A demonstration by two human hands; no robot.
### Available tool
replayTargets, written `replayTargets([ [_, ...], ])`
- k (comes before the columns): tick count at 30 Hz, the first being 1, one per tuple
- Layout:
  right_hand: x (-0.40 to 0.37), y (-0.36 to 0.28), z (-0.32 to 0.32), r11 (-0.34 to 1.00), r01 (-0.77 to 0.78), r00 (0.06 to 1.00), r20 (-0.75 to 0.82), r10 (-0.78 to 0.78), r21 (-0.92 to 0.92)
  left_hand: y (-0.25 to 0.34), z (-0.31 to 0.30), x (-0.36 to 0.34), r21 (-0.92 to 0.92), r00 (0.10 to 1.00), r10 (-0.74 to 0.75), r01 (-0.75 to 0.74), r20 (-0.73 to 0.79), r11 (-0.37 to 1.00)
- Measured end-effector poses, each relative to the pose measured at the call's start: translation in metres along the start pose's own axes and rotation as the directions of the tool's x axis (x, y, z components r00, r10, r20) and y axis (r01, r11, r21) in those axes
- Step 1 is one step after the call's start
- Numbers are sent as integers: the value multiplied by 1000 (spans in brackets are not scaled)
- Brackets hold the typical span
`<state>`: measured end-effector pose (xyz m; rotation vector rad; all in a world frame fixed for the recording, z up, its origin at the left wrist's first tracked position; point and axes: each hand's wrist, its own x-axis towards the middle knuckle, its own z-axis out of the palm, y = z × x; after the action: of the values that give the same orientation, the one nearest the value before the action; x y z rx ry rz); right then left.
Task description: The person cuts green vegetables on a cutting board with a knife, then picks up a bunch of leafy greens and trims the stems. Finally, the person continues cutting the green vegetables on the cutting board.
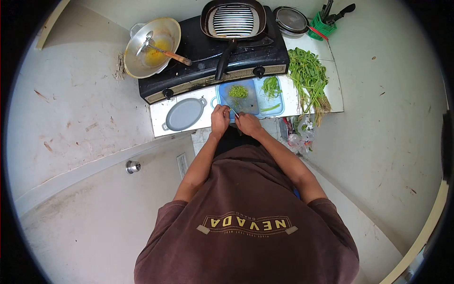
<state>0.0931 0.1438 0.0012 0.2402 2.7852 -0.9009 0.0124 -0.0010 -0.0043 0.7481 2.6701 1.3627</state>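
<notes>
At the near edge of a blue cutting board [260, 112], my right hand [248, 124] is closed around a small knife [234, 112], its blade pointing toward my other hand. My left hand [220, 121] is closed just beside the blade; what its fingers pinch is too small to name. Farther up the board lies a heap of chopped greens [238, 91]. Loose green leaves [271, 87] and a few cut stems [270, 108] are on the board's right part.
Left of the board is a grey oval plate [184, 114]. Behind stands a black gas stove [196, 66] with a wok [172, 34], ladle [172, 56] and grill pan [259, 32]. To the right are leafy greens [307, 73], a strainer [291, 20] and a green basket [323, 29].
</notes>
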Motion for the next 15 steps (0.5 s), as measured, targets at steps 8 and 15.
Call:
replayTargets([
  [8, -7, 1, -4, 1000, -3, 1000, 14, 3, 16, 1, 0, -1, 11, 999, -42, 42, 8, 999],
  [15, -4, 0, 0, 1000, -3, 999, 38, 2, 27, 0, 1, 0, 13, 998, -63, 63, 21, 998],
])
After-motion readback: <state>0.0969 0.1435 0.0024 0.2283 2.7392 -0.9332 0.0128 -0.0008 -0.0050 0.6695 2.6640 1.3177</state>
